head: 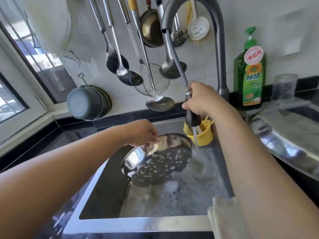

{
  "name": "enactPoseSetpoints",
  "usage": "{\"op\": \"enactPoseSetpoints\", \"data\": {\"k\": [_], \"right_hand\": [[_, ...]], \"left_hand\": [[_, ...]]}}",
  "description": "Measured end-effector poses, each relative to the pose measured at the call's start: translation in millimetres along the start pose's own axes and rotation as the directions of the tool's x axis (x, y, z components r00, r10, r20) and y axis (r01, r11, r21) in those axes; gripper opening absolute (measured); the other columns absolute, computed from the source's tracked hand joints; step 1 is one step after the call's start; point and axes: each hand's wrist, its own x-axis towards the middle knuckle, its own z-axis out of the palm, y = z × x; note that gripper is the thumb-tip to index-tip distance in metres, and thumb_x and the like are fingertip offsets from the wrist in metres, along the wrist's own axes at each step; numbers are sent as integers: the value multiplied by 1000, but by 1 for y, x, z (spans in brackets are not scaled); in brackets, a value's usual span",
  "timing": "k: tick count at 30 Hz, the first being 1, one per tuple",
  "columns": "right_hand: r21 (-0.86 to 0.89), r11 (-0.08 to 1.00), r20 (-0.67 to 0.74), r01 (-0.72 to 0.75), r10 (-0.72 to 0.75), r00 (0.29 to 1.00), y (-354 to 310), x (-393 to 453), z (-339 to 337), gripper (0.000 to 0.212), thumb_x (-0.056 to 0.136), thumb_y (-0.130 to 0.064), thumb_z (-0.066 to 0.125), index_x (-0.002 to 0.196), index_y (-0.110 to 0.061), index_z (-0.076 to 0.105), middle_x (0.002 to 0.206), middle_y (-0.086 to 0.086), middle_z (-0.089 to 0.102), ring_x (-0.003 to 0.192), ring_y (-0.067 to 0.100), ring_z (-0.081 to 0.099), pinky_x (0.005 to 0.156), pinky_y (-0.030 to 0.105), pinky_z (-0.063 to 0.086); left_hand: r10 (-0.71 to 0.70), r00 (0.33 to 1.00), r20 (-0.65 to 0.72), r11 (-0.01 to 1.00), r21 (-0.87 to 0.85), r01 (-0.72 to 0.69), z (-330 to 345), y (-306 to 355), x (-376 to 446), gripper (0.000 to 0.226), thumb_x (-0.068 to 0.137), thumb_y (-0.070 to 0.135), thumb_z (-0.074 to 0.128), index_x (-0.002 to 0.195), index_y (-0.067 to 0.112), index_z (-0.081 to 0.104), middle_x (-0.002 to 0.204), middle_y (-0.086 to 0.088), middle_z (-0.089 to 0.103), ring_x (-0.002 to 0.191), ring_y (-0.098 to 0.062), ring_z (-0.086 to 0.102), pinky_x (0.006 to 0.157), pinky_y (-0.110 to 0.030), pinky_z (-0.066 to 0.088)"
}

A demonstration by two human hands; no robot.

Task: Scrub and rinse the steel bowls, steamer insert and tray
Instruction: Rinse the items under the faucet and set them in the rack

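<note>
My left hand (pixel 140 133) grips the upper rim of the perforated steel steamer insert (pixel 160 166), holding it tilted over the sink (pixel 138 223). Soap foam clings to its holed face. My right hand (pixel 202 99) holds the pull-out spray head (pixel 192 118), drawn down on its grey hose from the faucet (pixel 219 49). A thin stream of water falls from the head just right of the insert's rim. Foamy water covers the sink bottom. A large steel tray or lid (pixel 283 144) lies on the counter at the right.
Ladles, a wire skimmer (pixel 151 80) and a small pan hang on the wall behind the sink. A yellow holder (pixel 205 133) sits in the sink's back corner. A green detergent bottle (pixel 250 71) and a glass (pixel 283 87) stand at the back right. A cloth (pixel 224 218) drapes over the sink's front right edge.
</note>
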Motion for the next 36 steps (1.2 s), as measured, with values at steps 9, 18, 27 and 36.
{"op": "enactPoseSetpoints", "data": {"k": [9, 18, 27, 36], "right_hand": [[221, 975, 20, -5, 0, 1000, -6, 4, 20, 34, 85, -23, 77, 108, -16, 53, 99, 3, 60, 91, 24, 60, 72, 36, 48], [574, 815, 163, -82, -16, 986, -30, 0, 40, 30, 86, -5, 76, 101, -18, 55, 108, 6, 63, 102, 28, 66, 88, 48, 60], [629, 773, 189, -83, -49, 981, -43, -5, 47, 30, 87, 1, 73, 96, -19, 53, 108, 9, 63, 102, 30, 67, 84, 52, 61], [576, 814, 208, -71, -62, 976, -43, -8, 39, 29, 88, -3, 72, 102, -18, 52, 112, 10, 61, 101, 27, 66, 80, 45, 62]], "left_hand": [[-290, 956, -41, 552, -824, 132, 32, -35, -10, 23, 104, 11, 61, 84, 5, 72, 68, -8, 63, 56, -17, 56, 60, -32, 49], [-305, 941, 149, -17, -988, 151, 73, -30, -9, 21, 107, 11, 50, 100, 5, 69, 83, -11, 61, 69, -24, 57, 85, -49, 52], [-385, 901, 201, -281, -955, 93, 66, 0, -1, 29, 102, -10, 42, 127, -6, 57, 97, -18, 65, 83, -28, 66, 60, -44, 55], [-494, 854, 163, -375, -926, -40, 69, -9, 15, 26, 103, -7, 44, 126, -5, 56, 102, -20, 69, 83, -30, 70, 45, -40, 57]]}}
